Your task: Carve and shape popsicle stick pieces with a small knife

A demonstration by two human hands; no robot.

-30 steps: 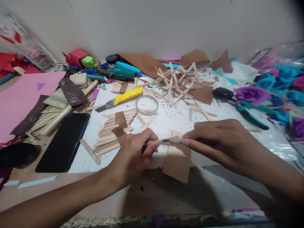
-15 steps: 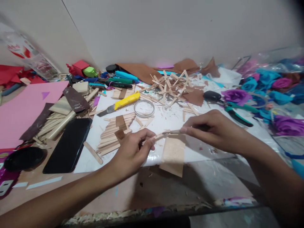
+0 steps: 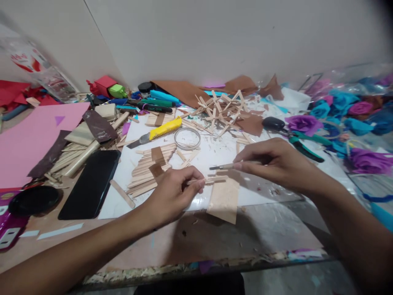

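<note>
Between its thumb and fingers, my left hand (image 3: pixel 176 190) pinches a small wooden craft stick (image 3: pixel 217 179), its free end pointing right. My right hand (image 3: pixel 274 162) is closed around a slim tool (image 3: pixel 221 167) with a pale shaft and a dark, narrow tip; I cannot tell whether it is a brush or a blade. The tool's tip is just above the craft stick, apart from it. Below them lies a square of tan sandpaper-like sheet (image 3: pixel 224 198). Left of my left hand, a row of craft sticks (image 3: pixel 144 174) is held with brown tape.
A yellow box cutter (image 3: pixel 166 128), a tape ring (image 3: pixel 187 138) and a heap of craft sticks (image 3: pixel 219 107) lie behind the hands. A black phone (image 3: pixel 89 184) lies at left. Pliers (image 3: pixel 307 148) and paper flowers (image 3: pixel 370 160) are at right, on the cluttered table.
The tool has come off the craft stick and its tip now sits higher and apart. The stick has turned from slanting upward to nearly level.
</note>
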